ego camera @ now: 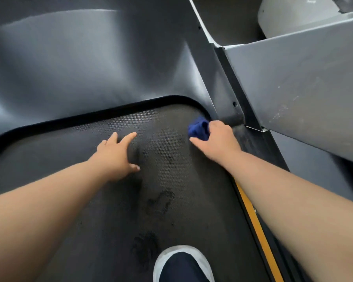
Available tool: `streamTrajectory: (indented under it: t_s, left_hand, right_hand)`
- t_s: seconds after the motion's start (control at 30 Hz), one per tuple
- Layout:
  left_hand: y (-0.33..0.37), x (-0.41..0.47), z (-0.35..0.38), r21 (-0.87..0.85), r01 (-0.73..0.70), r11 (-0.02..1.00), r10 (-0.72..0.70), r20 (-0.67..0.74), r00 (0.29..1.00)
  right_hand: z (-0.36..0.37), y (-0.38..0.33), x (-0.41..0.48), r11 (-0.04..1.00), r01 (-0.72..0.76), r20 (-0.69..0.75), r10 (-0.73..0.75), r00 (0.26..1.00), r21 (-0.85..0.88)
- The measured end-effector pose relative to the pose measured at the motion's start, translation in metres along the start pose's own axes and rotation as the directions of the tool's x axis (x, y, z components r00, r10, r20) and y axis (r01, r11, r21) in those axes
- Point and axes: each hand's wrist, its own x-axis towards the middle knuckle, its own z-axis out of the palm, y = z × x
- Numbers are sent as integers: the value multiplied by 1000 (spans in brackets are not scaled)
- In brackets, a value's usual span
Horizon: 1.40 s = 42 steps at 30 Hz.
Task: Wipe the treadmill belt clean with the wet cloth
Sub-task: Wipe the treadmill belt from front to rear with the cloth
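Right hand [216, 139] grips the cloth [198, 129] at the far right corner of the belt [114, 231]; left hand [116, 153] rests on it, fingers spread. Press firmly, sweeping towards the dark smudges [161, 200].

A single wide-angle view, worn on the person's head, faces forward and steeply down onto the treadmill belt [171, 180]. It sits near enough that both bare forearms enter from the lower corners and fill much of the lower frame. The left hand [114, 153] lies just left of centre. The right hand [218, 139], gripping a blue cloth [198, 129], lies just right of centre. The dark motor cover [90, 58] spans the upper left, a grey upright [293, 78] crosses the upper right, and the toe of a shoe [183, 265] shows at the bottom edge.
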Motion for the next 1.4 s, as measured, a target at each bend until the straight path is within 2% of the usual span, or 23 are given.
streamTrajectory:
  t_s: [0.07, 0.17, 0.27, 0.4, 0.47, 0.53, 0.63, 0.77, 0.83, 0.9, 1.0, 1.07, 1.2, 1.3, 1.37, 1.4]
  left_hand:
    - [-17, 1, 10, 93, -2, 996, 2, -5, 1000]
    - [-32, 4, 22, 102, 19, 995, -23, 39, 999]
    - [-38, 12, 26, 103, 12, 995, -22, 99, 995]
    - [-42, 17, 26, 130, -23, 991, 8, 118, 993]
    - [-43, 18, 27, 135, -25, 990, 7, 131, 991]
    - [-44, 20, 25, 149, -40, 988, 18, 144, 989]
    - [-46, 20, 25, 156, -41, 987, 16, 157, 987]
    - [-44, 22, 27, 185, -43, 982, 14, 154, 988]
    - [-43, 21, 27, 195, -42, 980, 10, 160, 987]
    - [-44, 22, 28, 197, -45, 979, 14, 156, 988]
    - [-44, 22, 29, 210, -52, 976, 21, 149, 989]
    - [-43, 22, 29, 216, -46, 975, 12, 157, 988]
    - [-45, 21, 29, 205, -53, 977, 21, 155, 988]
    - [-45, 20, 28, 198, -64, 978, 34, 155, 987]
    - [-43, 18, 26, 190, -47, 981, 18, 150, 989]
    - [-41, 17, 26, 184, -34, 982, 7, 144, 989]
  right_hand:
    - [23, -1, -10, 977, 120, 78, -108, 991, -177]
    - [38, 6, -18, 957, 181, 22, -181, 983, -228]
    - [42, 7, -13, 934, 229, 42, -226, 973, -276]
    - [42, -14, 3, 953, 209, 18, -211, 977, -219]
    - [41, -18, 4, 960, 197, 51, -191, 980, -201]
    - [39, -13, -1, 958, 202, 112, -182, 977, -206]
    - [37, -8, -1, 951, 213, 94, -196, 976, -223]
    - [38, -31, 3, 965, 123, 102, -102, 990, -231]
    - [44, -32, -3, 963, 142, 108, -119, 987, -230]
    - [43, -23, -1, 966, 160, 78, -147, 986, -202]
    - [40, -14, 32, 943, 183, -50, -205, 978, -279]
    - [33, -19, 58, 926, 193, -73, -228, 971, -324]
    - [25, -28, 63, 905, 200, -10, -219, 976, -375]
    - [25, -23, 31, 901, 122, 28, -122, 992, -417]
    - [29, -25, 7, 932, 70, 69, -48, 996, -356]
    - [35, -28, -4, 948, 95, 99, -67, 993, -305]
